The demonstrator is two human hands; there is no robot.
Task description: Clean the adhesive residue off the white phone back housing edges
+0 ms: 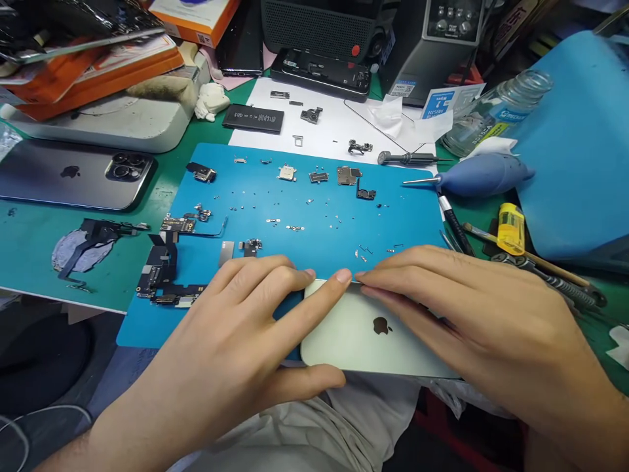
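A pale green phone lies at the front edge of the blue mat, its back with a dark apple logo facing up. My left hand spans its left end, the index finger stretched over the back to the far edge and the thumb by the near edge. With fingertips pressed together at the far edge, my right hand covers the right part of the phone; its thumb is partly hidden. Just beyond the hands lie tiny metal pins. Whatever lies under the phone is hidden.
The blue mat carries several screws, brackets and circuit parts. Behind it a black battery sits by white paper. A dark phone lies left. At right are a screwdriver, a blue air blower and a glass jar.
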